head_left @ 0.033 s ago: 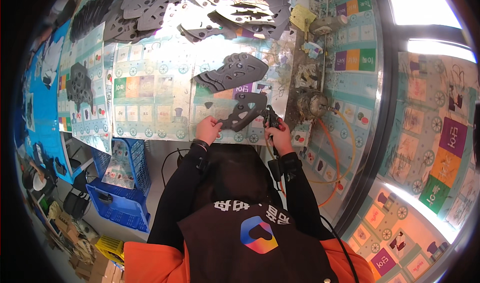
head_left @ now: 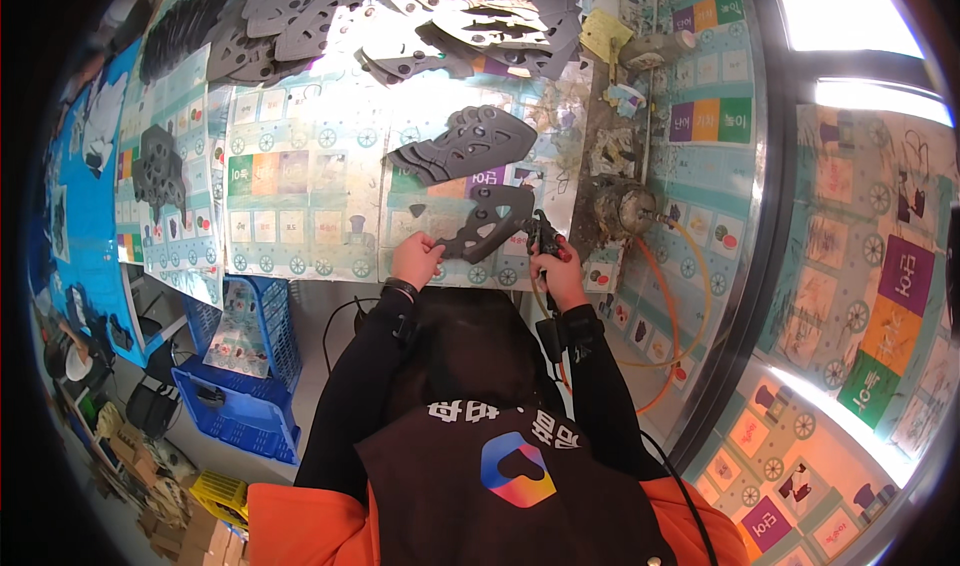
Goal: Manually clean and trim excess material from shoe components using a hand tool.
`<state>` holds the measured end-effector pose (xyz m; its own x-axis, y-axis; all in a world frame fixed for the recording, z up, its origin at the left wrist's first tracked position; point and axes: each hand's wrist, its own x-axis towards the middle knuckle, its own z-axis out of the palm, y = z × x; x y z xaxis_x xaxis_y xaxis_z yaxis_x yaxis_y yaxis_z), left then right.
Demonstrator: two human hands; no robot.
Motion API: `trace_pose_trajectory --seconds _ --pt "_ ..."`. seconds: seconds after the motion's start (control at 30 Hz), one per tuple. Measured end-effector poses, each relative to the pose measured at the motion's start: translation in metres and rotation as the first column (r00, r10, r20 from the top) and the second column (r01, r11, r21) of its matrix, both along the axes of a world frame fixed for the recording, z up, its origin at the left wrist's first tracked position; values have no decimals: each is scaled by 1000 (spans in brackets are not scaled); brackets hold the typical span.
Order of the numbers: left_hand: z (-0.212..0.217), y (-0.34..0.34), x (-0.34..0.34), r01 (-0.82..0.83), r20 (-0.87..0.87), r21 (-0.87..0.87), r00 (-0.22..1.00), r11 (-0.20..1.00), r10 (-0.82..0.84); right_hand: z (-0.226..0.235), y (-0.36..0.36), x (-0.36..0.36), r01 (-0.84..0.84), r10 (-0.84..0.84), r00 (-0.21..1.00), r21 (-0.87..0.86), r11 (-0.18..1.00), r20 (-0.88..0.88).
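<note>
Left hand (head_left: 416, 260) pinches a gray cut-out panel (head_left: 513, 204) at the near edge of the patterned table (head_left: 300, 228), where the right hand (head_left: 560, 274) clasps a black tool (head_left: 542, 236); overlapping gray pieces (head_left: 295, 8) crowd its far side.

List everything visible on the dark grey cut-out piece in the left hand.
The dark grey cut-out piece looks thin and matt, perhaps foam or rubber, with a curved outline and several openings. It slants over the printed table cover, broader end up and to the right; whether it is lifted is unclear. The grip of the left hand pinches its lower-left end. The dark tool in the right hand is by its right edge; contact can't be told.
</note>
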<state>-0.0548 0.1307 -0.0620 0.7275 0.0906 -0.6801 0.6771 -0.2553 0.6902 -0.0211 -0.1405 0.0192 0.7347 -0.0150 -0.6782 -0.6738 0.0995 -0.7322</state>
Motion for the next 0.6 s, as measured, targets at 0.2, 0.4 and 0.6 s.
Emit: trace_pose_trajectory --seconds 0.2,0.4,0.6 --pt "-1 0 -2 -23 3 -6 1000 1000 23 9 2 8 15 -15 1000 0 1000 -26" --pt "-2 1 -2 -29 -5 -6 1000 1000 29 13 6 11 2 -2 1000 11 1000 -20" --pt "1 1 -1 -40 -11 -21 999 999 40 13 17 11 -51 50 997 21 998 51"
